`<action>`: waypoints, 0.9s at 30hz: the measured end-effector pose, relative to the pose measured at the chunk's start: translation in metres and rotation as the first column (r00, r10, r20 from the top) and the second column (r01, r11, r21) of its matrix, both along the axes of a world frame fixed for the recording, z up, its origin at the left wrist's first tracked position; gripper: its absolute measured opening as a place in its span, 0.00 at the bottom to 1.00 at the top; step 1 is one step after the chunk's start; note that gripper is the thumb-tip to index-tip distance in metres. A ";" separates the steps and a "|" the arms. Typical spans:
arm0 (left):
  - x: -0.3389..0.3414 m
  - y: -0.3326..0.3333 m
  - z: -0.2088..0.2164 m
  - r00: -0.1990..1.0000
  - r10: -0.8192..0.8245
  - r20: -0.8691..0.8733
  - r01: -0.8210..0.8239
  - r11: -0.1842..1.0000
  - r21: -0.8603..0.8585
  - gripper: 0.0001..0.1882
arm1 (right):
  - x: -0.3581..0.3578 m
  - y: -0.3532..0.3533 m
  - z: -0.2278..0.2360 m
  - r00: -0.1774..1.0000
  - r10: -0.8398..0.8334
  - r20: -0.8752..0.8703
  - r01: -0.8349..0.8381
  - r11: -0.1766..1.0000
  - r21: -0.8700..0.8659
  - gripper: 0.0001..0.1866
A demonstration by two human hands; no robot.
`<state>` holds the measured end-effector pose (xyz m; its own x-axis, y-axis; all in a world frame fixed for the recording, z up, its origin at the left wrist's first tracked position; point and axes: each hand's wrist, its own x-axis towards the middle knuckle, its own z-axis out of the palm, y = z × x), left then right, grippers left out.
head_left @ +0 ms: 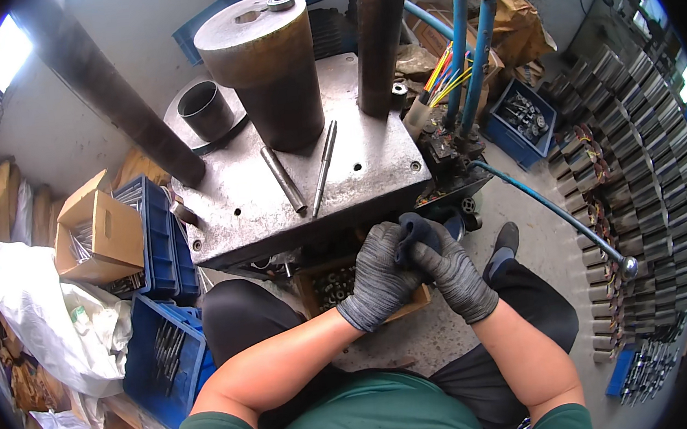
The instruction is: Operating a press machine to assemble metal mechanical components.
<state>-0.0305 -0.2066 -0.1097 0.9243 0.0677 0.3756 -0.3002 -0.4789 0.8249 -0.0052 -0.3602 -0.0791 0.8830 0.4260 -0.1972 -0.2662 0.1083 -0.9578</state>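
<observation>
Dark cloth (413, 233) pinched in fingers of both gloved hands, left hand (381, 272), right hand (452, 274), steel press table (301, 194) just ahead, small-parts box (329, 285) beneath.

Plate front (358, 189) bare; cylinder (270, 74), column (381, 35), rods (283, 179) block rear.

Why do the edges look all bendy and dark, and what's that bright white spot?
Head view: the fisheye lens bends straight things near the rim, like the dark post; corners go black. The window at upper left is blown out white. The gloved left hand and right hand at centre look sharp, evenly lit.
</observation>
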 end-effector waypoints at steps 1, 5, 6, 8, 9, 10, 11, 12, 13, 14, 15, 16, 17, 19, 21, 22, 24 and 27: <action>-0.002 -0.002 0.003 1.000 0.005 -0.002 -0.005 1.000 -0.003 0.28 | -0.001 0.001 -0.003 0.999 -0.033 -0.036 0.033 0.999 0.015 0.32; -0.005 -0.009 0.003 0.971 -0.044 -0.234 -0.014 0.970 -0.241 0.26 | -0.004 0.001 -0.022 0.995 -0.093 0.028 0.093 0.996 -0.007 0.30; -0.005 -0.010 0.001 0.975 -0.045 -0.218 -0.013 0.966 -0.260 0.25 | -0.005 0.002 -0.027 0.990 -0.123 0.067 0.123 0.992 0.016 0.29; -0.005 -0.011 -0.003 0.980 -0.059 -0.192 0.002 0.958 -0.285 0.24 | -0.007 0.005 -0.026 0.983 -0.152 0.104 0.149 0.988 0.035 0.27; -0.005 -0.012 -0.002 0.984 -0.072 -0.164 0.019 0.952 -0.306 0.24 | -0.008 0.008 -0.019 0.970 -0.178 0.165 0.173 0.984 0.042 0.24; -0.005 -0.011 0.000 0.984 -0.071 -0.164 0.017 0.951 -0.309 0.24 | -0.009 0.009 -0.015 0.953 -0.203 0.225 0.196 0.979 0.050 0.22; -0.006 -0.010 0.003 0.992 -0.071 -0.106 0.043 0.969 -0.245 0.24 | -0.007 0.006 -0.018 0.954 -0.200 0.225 0.195 0.980 0.046 0.22; -0.007 -0.008 0.006 0.996 -0.072 -0.048 0.062 0.983 -0.174 0.23 | -0.006 0.002 -0.023 0.952 -0.232 0.202 0.226 0.973 0.051 0.20; -0.007 -0.008 0.006 0.996 -0.068 -0.048 0.059 0.983 -0.174 0.23 | -0.005 0.000 -0.026 0.948 -0.264 0.178 0.258 0.965 0.054 0.19; -0.007 -0.007 0.004 0.998 -0.059 -0.003 0.058 0.989 -0.136 0.23 | -0.005 -0.001 -0.027 0.949 -0.261 0.178 0.255 0.965 0.054 0.19; -0.006 -0.007 0.003 0.998 -0.053 0.042 0.057 0.994 -0.098 0.22 | -0.004 0.000 -0.026 0.945 -0.260 0.201 0.257 0.966 0.041 0.18; -0.006 -0.006 0.002 0.998 -0.051 0.040 0.055 0.994 -0.099 0.22 | -0.003 0.001 -0.025 0.940 -0.258 0.224 0.258 0.966 0.029 0.18; -0.005 -0.005 0.003 0.996 -0.051 0.067 0.057 0.993 -0.099 0.22 | -0.003 0.001 -0.024 0.941 -0.256 0.222 0.257 0.966 0.028 0.18; -0.004 -0.005 0.003 0.994 -0.051 0.093 0.060 0.993 -0.102 0.22 | -0.003 0.001 -0.023 0.941 -0.267 0.208 0.264 0.964 0.045 0.18; -0.004 -0.004 0.004 0.992 -0.075 0.102 0.087 0.990 -0.110 0.22 | -0.001 0.001 -0.015 0.946 -0.273 0.171 0.264 0.962 0.074 0.18; -0.004 -0.003 0.005 0.992 -0.076 0.101 0.087 0.990 -0.110 0.22 | -0.001 0.002 -0.013 0.951 -0.279 0.135 0.266 0.958 0.104 0.18; -0.004 -0.003 0.009 0.992 -0.084 0.090 0.094 0.990 -0.109 0.21 | 0.003 -0.003 -0.016 0.950 -0.278 0.144 0.266 0.959 0.097 0.18; -0.004 -0.002 0.013 0.992 -0.116 0.041 0.121 0.982 -0.146 0.21 | 0.004 -0.003 -0.006 0.949 -0.273 0.156 0.262 0.961 0.087 0.18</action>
